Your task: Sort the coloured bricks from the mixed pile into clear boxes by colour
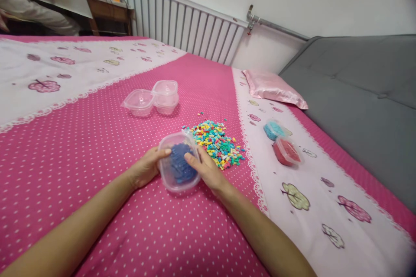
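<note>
Between my two hands is a clear plastic container [180,187] with dark blue small pieces [182,164] inside. My left hand [149,166] grips its left side, the thumb lying over the top. On the right side my right hand [208,171] holds it, thumb pressed on the lid area. Just beyond the container lies a loose pile of small multicoloured pieces [216,140], yellow, teal, red and blue, partly hidden by the container and my right hand.
Farther off stand clear empty containers [143,100] on the pink dotted bedspread [107,138]. To the right are a container of light blue pieces [274,130] and one of red pieces [287,151]. A pink pillow [273,88] lies near the grey headboard [357,78]. A person [26,0] sits at back left.
</note>
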`<state>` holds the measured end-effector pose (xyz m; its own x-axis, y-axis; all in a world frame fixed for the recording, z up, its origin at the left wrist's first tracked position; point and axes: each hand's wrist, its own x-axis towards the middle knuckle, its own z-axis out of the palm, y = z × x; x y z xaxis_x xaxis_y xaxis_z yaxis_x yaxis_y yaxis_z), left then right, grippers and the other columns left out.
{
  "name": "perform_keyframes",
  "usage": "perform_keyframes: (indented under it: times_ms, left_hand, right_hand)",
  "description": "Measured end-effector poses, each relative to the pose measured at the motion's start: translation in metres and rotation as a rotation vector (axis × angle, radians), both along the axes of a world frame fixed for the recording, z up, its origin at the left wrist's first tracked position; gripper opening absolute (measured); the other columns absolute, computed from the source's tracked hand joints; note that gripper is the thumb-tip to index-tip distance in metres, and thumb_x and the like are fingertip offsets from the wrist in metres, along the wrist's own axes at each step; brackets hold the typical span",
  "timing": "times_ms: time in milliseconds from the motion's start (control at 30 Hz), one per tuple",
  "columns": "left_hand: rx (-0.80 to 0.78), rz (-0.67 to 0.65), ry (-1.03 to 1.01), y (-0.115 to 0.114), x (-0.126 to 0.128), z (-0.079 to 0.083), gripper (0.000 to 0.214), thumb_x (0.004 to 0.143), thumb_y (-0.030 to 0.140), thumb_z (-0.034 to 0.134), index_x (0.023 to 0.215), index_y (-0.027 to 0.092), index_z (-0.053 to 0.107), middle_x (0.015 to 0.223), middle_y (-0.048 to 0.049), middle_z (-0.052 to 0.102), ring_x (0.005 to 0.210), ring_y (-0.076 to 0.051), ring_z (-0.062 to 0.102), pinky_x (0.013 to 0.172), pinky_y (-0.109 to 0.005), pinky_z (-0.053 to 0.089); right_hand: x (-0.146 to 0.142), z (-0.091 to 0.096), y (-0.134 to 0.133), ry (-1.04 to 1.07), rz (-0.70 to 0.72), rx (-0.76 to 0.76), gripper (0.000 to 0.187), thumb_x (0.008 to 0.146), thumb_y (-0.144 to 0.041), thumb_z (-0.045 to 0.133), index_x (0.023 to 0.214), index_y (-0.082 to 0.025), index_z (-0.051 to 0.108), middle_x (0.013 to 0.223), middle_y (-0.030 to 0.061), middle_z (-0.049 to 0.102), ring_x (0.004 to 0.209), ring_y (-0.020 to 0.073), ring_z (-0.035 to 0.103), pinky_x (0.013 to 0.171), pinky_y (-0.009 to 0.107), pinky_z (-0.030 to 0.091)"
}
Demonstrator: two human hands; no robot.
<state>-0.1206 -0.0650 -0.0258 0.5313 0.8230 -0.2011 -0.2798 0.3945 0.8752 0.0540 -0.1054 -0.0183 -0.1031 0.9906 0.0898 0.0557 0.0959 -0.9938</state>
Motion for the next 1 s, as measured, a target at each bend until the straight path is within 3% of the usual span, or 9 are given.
perform_keyframes:
  times_ms: [100,200,400,533,667,800,1000]
  left_hand:
    - [-0.08,0.169,-0.021,0.002,0.001,0.009,0.038,0.072,0.043,0.066,0.1,0.017,0.066,0.091,-0.0044,0.074,0.085,-0.023,0.068,0.085,-0.037,0.052]
    - [-0.095,0.255,-0.014,0.003,0.003,0.015,0.033,0.074,0.041,0.064,0.099,0.019,0.065,0.089,0.0005,0.074,0.093,-0.022,0.066,0.085,-0.033,0.052]
    - [0.04,0.221,-0.056,0.004,0.003,0.011,0.046,0.068,0.053,0.068,0.103,0.023,0.065,0.106,0.001,0.07,0.116,-0.024,0.055,0.099,-0.033,0.044]
    - [0.092,0.132,-0.054,0.007,0.001,0.005,0.055,0.07,0.058,0.063,0.11,0.021,0.063,0.111,-0.0075,0.068,0.099,-0.026,0.063,0.09,-0.038,0.05]
    - [0.152,0.12,0.017,0.009,0.001,0.003,0.052,0.067,0.052,0.07,0.107,0.019,0.065,0.105,-0.0098,0.069,0.086,-0.023,0.066,0.079,-0.032,0.053]
    - [0.15,0.131,0.036,0.01,0.002,0.005,0.048,0.063,0.051,0.073,0.098,0.017,0.07,0.102,-0.0102,0.07,0.085,-0.024,0.066,0.076,-0.03,0.054]
    - [0.072,0.123,0.018,0.013,0.0,0.006,0.045,0.062,0.048,0.074,0.093,0.016,0.073,0.1,-0.0111,0.071,0.087,-0.025,0.066,0.077,-0.029,0.055]
  right_hand:
    - [-0.002,0.011,-0.004,0.107,0.064,-0.159,0.054,0.064,-0.045,0.075,0.108,-0.02,0.056,0.1,0.0037,0.066,0.087,0.0167,0.063,0.079,0.032,0.052]
    - [-0.004,0.016,-0.004,0.209,0.072,-0.232,0.043,0.062,-0.039,0.075,0.097,-0.02,0.059,0.085,-0.0004,0.065,0.07,0.0115,0.061,0.066,0.025,0.051]
    - [0.004,0.016,0.01,0.427,-0.047,-0.363,0.017,0.071,-0.031,0.064,0.081,-0.017,0.063,0.069,-0.0021,0.064,0.057,0.0077,0.057,0.054,0.019,0.049]
    - [0.026,0.028,0.022,0.523,-0.157,-0.345,0.016,0.076,-0.028,0.061,0.086,-0.017,0.064,0.075,0.0008,0.069,0.062,0.0109,0.062,0.055,0.022,0.052]
    - [0.067,0.046,0.031,0.602,-0.336,-0.221,0.014,0.08,-0.027,0.057,0.089,-0.017,0.062,0.074,-0.0002,0.07,0.062,0.0105,0.064,0.054,0.019,0.054]
    - [0.127,0.059,0.041,0.549,-0.593,-0.104,0.008,0.081,-0.023,0.056,0.079,-0.016,0.061,0.065,-0.0023,0.067,0.055,0.0082,0.06,0.05,0.015,0.051]
    - [0.226,0.071,0.056,0.388,-0.921,-0.117,0.006,0.079,-0.022,0.058,0.083,-0.018,0.058,0.072,-0.0023,0.065,0.061,0.0081,0.061,0.053,0.015,0.053]
